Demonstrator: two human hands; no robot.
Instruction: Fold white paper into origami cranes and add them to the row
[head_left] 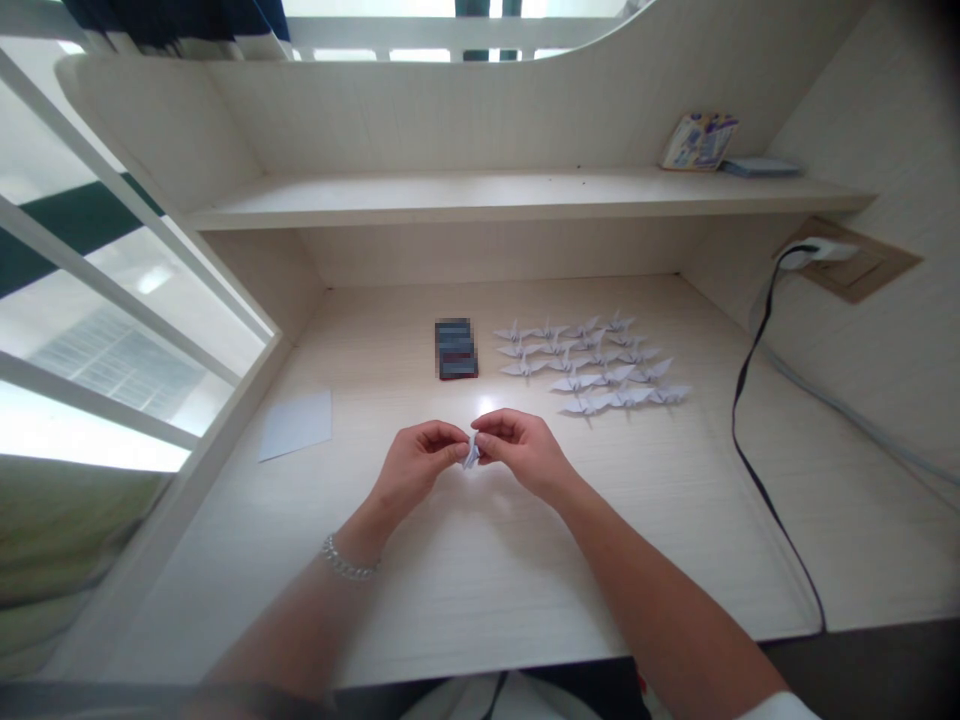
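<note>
Between my two hands, over the middle of the desk, is a small piece of folded white paper (pixel 471 452). My left hand (pixel 424 455) pinches it from the left, thumb against fingers, with a chain bracelet on that wrist. From the other side my right hand (pixel 521 450) grips it the same way. Much of the folded paper is hidden by the fingertips. Beyond my right hand, several white paper cranes (pixel 589 380) stand in rows. A flat sheet of white paper (pixel 298 424) lies to the left.
A dark, pixelated rectangular object (pixel 456 348) lies behind my hands. On the right, a black cable (pixel 739 400) runs from a plug at the wall socket (pixel 862 265) to the desk's front edge. The shelf (pixel 487 190) above holds a small printed box (pixel 697 142).
</note>
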